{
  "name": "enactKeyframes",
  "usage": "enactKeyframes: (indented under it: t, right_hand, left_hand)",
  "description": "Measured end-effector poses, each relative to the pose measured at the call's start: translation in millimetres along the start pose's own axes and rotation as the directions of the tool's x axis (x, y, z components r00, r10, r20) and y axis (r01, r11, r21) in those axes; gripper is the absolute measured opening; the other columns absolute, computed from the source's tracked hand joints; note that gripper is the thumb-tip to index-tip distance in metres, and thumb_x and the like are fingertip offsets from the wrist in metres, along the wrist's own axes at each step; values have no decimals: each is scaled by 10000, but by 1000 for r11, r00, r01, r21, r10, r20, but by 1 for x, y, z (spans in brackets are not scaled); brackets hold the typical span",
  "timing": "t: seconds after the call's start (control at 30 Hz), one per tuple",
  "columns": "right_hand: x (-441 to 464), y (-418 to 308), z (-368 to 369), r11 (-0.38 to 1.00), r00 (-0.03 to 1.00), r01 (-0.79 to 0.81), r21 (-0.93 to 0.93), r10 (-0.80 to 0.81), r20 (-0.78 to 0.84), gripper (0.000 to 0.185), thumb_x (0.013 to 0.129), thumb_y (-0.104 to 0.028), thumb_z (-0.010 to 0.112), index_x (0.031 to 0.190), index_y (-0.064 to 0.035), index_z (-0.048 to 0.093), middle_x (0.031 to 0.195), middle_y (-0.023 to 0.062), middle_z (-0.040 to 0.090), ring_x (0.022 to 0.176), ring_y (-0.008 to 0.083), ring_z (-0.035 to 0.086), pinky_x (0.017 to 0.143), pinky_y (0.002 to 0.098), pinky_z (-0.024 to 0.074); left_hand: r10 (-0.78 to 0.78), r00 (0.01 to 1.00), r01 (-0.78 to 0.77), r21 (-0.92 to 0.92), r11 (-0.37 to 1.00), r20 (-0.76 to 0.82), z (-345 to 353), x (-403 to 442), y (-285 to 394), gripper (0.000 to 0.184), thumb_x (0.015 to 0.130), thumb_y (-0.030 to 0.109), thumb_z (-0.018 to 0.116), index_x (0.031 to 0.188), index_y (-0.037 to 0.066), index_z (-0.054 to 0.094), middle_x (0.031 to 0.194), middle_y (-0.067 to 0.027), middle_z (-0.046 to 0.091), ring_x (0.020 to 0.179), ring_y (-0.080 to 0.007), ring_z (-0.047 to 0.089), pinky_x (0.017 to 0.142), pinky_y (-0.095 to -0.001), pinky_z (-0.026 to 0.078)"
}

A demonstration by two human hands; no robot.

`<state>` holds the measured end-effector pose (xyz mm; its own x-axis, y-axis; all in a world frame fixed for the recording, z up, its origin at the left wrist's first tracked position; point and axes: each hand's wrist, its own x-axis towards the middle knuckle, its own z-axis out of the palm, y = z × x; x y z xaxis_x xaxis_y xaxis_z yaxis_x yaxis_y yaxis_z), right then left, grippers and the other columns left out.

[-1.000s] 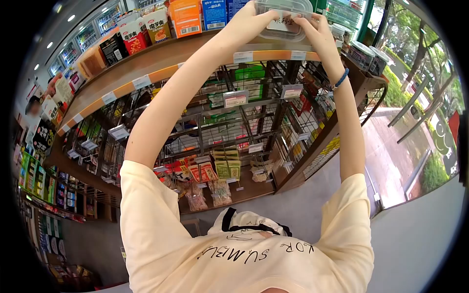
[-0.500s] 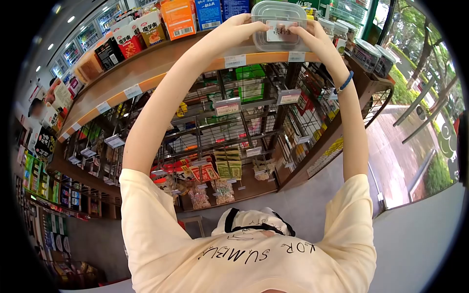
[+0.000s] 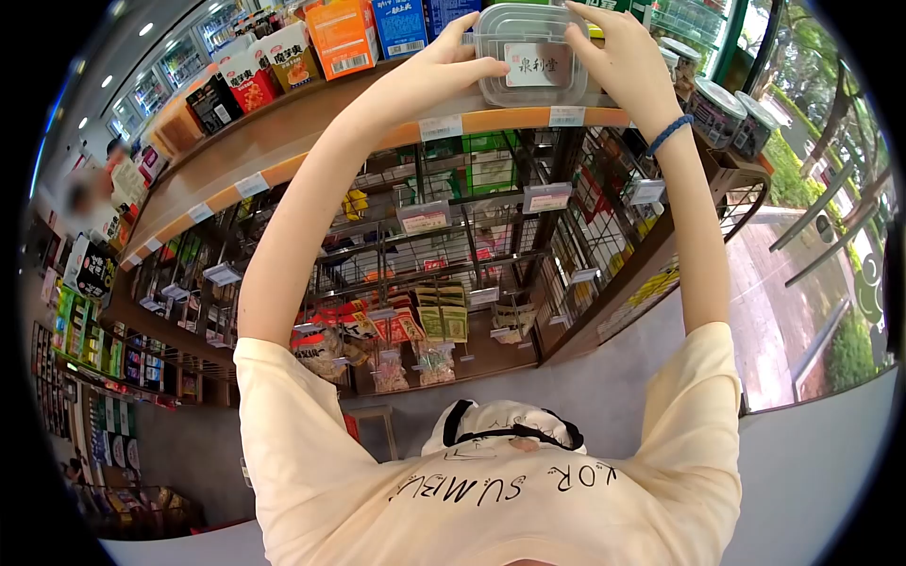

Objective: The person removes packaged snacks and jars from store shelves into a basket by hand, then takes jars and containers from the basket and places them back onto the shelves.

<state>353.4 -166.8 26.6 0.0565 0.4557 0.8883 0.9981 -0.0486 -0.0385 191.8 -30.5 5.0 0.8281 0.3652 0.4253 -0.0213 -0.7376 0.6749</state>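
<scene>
A clear plastic container [image 3: 533, 97] with a lid is at the shelf's front edge, its white label [image 3: 531, 66] with dark characters facing me. My left hand [image 3: 445, 68] is at its left side, thumb against the front beside the label and the other fingers toward the upper left corner. On the opposite side my right hand [image 3: 623, 58] grips the upper right, thumb in front and fingers along the top edge. A blue braided band [image 3: 669, 135] circles my right wrist. The container's back and some fingertips are hidden.
Boxed snacks, among them an orange box [image 3: 341, 40] and a blue box [image 3: 400, 28], line the wooden shelf [image 3: 316, 121] to the left. Lidded jars [image 3: 717, 113] stand right. Below are wire racks with bagged snacks [image 3: 442, 313]. A window [image 3: 783, 255] is at right; a person [image 3: 85, 203] is far left.
Both thumbs have moved outward from the label, so its characters show fully. The container appears slightly lower and further left in view. My hands stay on either side of it.
</scene>
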Motion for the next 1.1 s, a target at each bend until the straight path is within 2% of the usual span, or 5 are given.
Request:
enactKeyframes:
  t: [0.23, 0.3, 0.43, 0.93, 1.1]
  right_hand:
    - [10, 13, -8, 994, 973, 21, -104, 4, 233, 299, 773, -98, 470, 1009, 45, 585, 893, 221, 583, 868, 330, 541, 827, 372, 409]
    - [11, 35, 2, 977, 949, 97, -190, -34, 314, 496, 836, -363, 517, 1186, -12, 494, 963, 187, 608, 916, 290, 577, 971, 375, 344]
    - [5, 37, 5, 987, 988, 133, -85, -126, 84, 361, 830, -294, 454, 930, 18, 607, 727, 199, 603, 714, 343, 571, 895, 396, 386]
    - [2, 57, 2, 999, 992, 49, -8, -48, 113, 388, 816, -309, 504, 974, 29, 609, 862, 207, 618, 872, 339, 568, 866, 378, 417]
    - [-9, 48, -9, 995, 996, 87, 44, -87, -12, 417, 809, -314, 549, 1078, 4, 573, 1027, 227, 570, 985, 340, 532, 859, 378, 420]
  left_hand:
    - [-31, 998, 33, -55, 998, 46, 9, -3, 18, 774, 812, 346, 575, 1393, 106, 123, 1259, -173, 455, 1187, -258, 420, 1015, -362, 266]
    - [55, 996, -47, -113, 993, 70, 13, -2, 16, 794, 819, 323, 574, 1395, 89, 80, 1282, -187, 424, 1207, -264, 393, 1025, -353, 246]
    - [81, 995, -81, 0, 997, 52, 20, 5, 9, 853, 825, 312, 568, 1384, 22, -6, 1319, -213, 363, 1236, -262, 350, 1031, -335, 237]
    - [71, 997, -70, 63, 996, -8, 35, 20, -2, 861, 800, 374, 575, 1392, 51, 40, 1356, -233, 292, 1274, -283, 287, 1047, -375, 195]
    - [43, 991, -32, 88, 996, -127, 33, -4, 22, 820, 800, 390, 578, 1382, 38, 121, 1372, -220, 269, 1287, -278, 259, 1049, -371, 195]
